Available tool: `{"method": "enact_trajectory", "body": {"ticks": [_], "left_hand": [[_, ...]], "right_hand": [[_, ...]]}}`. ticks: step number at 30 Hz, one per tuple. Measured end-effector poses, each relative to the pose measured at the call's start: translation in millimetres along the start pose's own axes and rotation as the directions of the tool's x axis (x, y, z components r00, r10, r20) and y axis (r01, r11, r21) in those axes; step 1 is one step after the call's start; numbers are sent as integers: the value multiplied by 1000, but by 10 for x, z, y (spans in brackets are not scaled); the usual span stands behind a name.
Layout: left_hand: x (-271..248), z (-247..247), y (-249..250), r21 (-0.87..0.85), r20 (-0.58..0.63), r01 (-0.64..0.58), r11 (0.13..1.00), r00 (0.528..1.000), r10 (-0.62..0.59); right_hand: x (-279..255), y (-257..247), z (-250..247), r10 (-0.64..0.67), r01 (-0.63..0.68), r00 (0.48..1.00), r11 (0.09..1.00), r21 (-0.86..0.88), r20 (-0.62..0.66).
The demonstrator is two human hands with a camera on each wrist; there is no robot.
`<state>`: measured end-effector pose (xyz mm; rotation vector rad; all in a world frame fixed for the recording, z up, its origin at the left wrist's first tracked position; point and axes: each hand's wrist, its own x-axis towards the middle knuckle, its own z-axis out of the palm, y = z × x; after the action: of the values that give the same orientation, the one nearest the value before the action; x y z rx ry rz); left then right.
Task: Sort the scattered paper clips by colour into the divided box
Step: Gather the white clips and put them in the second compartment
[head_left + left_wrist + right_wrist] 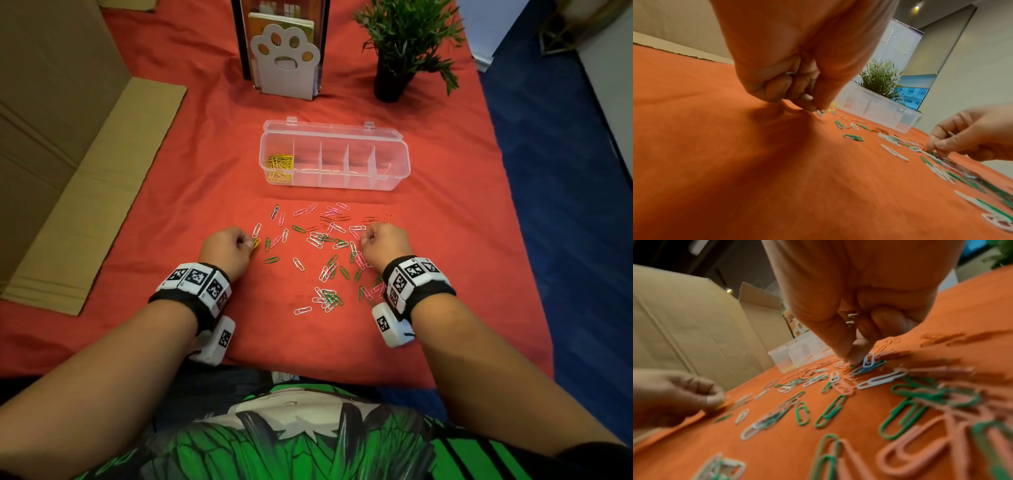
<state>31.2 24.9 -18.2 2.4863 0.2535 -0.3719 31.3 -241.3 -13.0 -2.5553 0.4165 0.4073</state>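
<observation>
Yellow pile: we've got the yellow clips (280, 168) sitting in the leftmost compartment of the clear divided box (394, 150); its other compartments look empty or close to it.
Stray yellow clip (256, 243): lying on the red cloth (171, 205) that covers the desk, right at our left fingertips, at the left edge of the scatter.
Left hand (227, 248): curled, thumb and forefinger pinching at that yellow clip; can't tell if it's off the cloth yet.
Right hand (385, 245): also curled, fingertips pinched down on a white clip (869, 359) in the thick of the scattered clips (325, 250); the right wrist view shows more white clips tucked in the palm.
Which way to go: the box sits beyond the scatter, long side across our view, and the yellow compartment is ahead and slightly right of the left hand.
Nearer hand: left, we'd say, so the yellow drop is its job.
</observation>
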Motion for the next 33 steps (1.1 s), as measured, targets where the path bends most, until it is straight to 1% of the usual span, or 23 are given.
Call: {"method": "enact_trajectory", "body": {"ticks": [2,3,4,7,9,11,12,15,16,18,21,23,26,28,30,31,32,33], "left_hand": [[15,-11,23,3,85,10,1000,996,-10],[22,-10,38,9,93,5,1000,996,-6],[34,-7,50,21,70,-12,1000,997,11],[96,-8,49,92,-79,-71,993,994,79],[141,-12,43,131,-120,-77,988,989,92],[185,-3,45,159,-109,-83,984,989,101],[205,4,55,169,-97,-97,981,989,114],[243,16,90,179,-69,-134,975,986,148],[247,19,101,179,-70,-128,975,987,143],[251,30,119,176,-88,-113,978,988,130],[249,50,134,177,-99,-132,975,983,151],[263,73,121,180,-68,-147,973,985,161],[274,102,123,171,-28,-135,976,989,142],[272,90,135,112,-18,-115,987,993,117],[254,63,156,-17,23,-81,997,996,82],[245,51,167,-120,67,-36,992,997,45],[239,38,182,-253,123,39,967,992,-8],[229,27,196,-402,187,139,905,980,-68]], "right_hand": [[-8,-19,1,-30,31,999,996,-86,15],[-12,-38,17,-46,50,999,989,-138,30],[-23,-71,38,-62,69,997,979,-193,42],[-62,-149,125,-158,161,987,922,-353,38],[-72,-167,155,-202,202,978,887,-415,45],[-56,-174,149,-214,219,975,880,-421,59],[-40,-183,132,-209,217,976,894,-393,64],[34,-196,98,-188,197,980,954,-226,61],[44,-194,96,-191,199,980,961,-190,61],[50,-169,124,-243,253,967,953,-166,76],[28,-143,220,-334,346,938,911,-222,92],[2,-160,284,-360,369,929,883,-290,86],[-22,-208,307,-366,370,927,856,-361,82],[11,-222,275,-325,341,940,884,-321,101],[59,-221,203,-228,243,968,955,-170,104],[69,-206,164,-174,180,980,982,-59,96],[68,-192,125,-125,120,988,991,56,92],[68,-178,98,-83,67,992,985,160,98]]}}
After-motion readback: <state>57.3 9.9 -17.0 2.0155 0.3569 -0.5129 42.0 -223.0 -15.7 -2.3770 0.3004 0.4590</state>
